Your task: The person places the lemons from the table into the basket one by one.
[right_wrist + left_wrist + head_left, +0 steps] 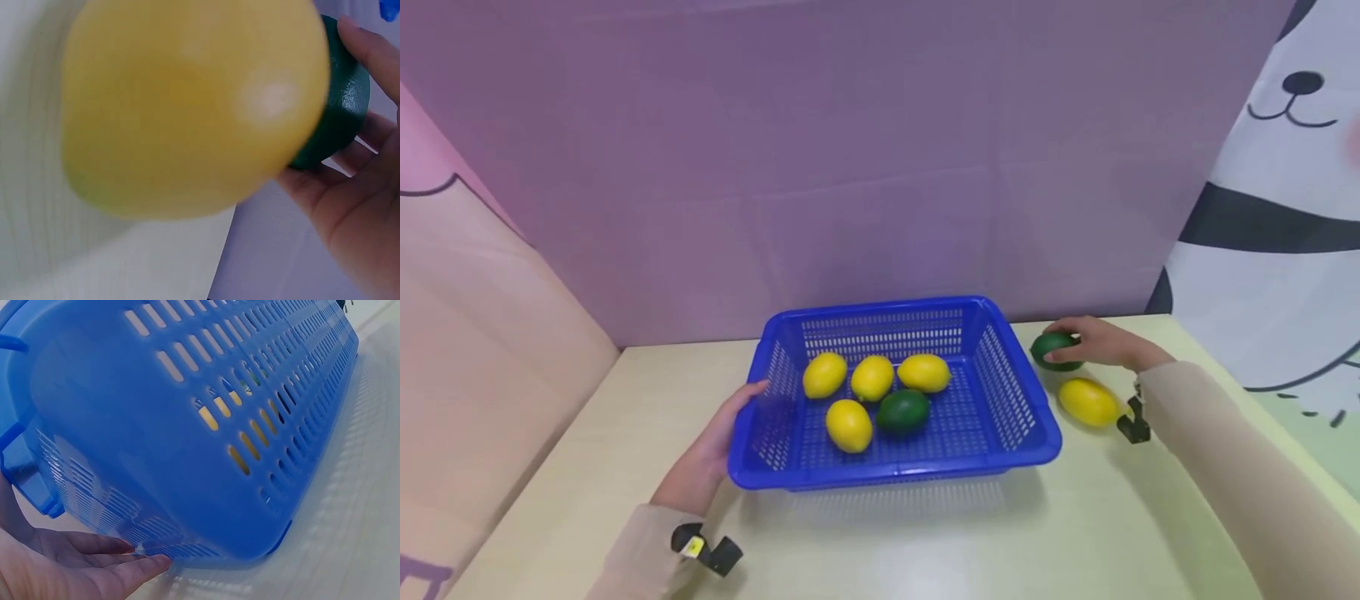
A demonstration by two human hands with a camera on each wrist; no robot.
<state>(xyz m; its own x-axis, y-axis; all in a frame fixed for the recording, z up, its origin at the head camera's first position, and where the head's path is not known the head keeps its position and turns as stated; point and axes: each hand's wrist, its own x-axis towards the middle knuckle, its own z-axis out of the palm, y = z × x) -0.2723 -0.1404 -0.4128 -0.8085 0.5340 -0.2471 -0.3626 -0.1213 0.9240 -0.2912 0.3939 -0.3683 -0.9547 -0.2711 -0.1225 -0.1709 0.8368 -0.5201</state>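
A blue plastic basket point(898, 477) stands on the table, with several yellow lemons point(849, 426) and one dark green fruit point(903, 412) inside. My left hand point(718, 437) grips its left side, the thumb over the rim; in the left wrist view, the fingers point(134, 573) touch the basket's outer wall point(144, 475) from below. To the right of the basket, my right hand point(1101, 342) holds another glossy, dark green fruit point(342, 97) between thumb and fingers. Close in front of that hand lies a yellow lemon point(1088, 402), which fills much of the right wrist view.
The pale wooden table point(925, 550) ends at a purple cloth backdrop point(880, 167) just behind the basket. A printed panda panel point(1285, 217) stands on the right, and a pinkish panel point(482, 333) on the left.
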